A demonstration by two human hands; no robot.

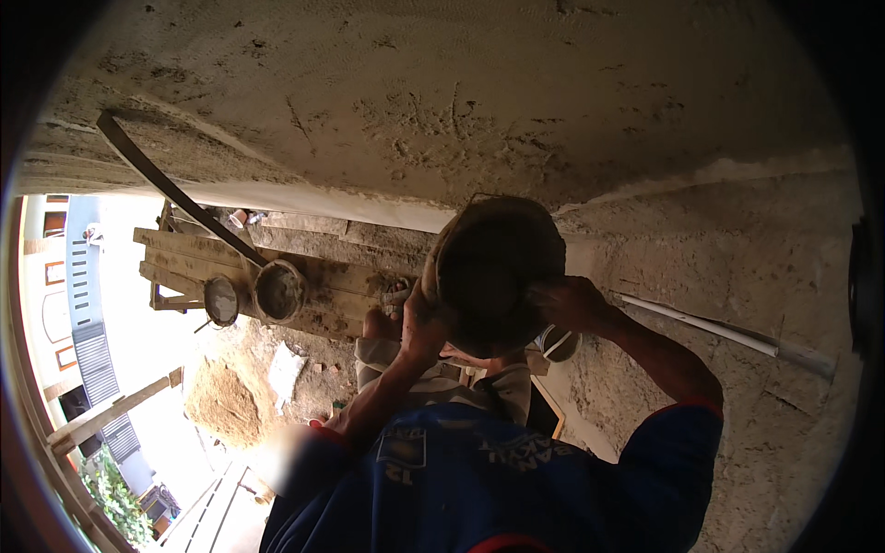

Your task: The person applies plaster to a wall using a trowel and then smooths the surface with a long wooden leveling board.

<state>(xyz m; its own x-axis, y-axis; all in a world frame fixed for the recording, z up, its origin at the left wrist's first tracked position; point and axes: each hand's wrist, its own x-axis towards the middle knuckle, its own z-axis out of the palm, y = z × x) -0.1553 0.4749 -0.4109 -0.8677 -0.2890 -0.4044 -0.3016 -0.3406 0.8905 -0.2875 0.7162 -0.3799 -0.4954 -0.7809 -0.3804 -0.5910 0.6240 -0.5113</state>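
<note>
A dark, round bucket [502, 267] is tilted in front of my body, close to the plastered wall, with its mouth showing. My left hand [422, 327] grips its left side near the rim. At the bucket's right edge, my right hand [564, 302] reaches over the mouth, its fingers dark and lost in the shadow inside. Whether those fingers hold anything is hidden. What lies deep in the bucket is too dark to make out.
The wall [461, 120] carries rough wet mortar. On plank scaffolding [346, 286] to the left stand two mortar-smeared buckets [279, 290], a long straightedge [175, 189] leaning from one. A sand heap [221, 403] lies below. A white pipe [696, 324] is at the right; another bucket [560, 344] sits beneath.
</note>
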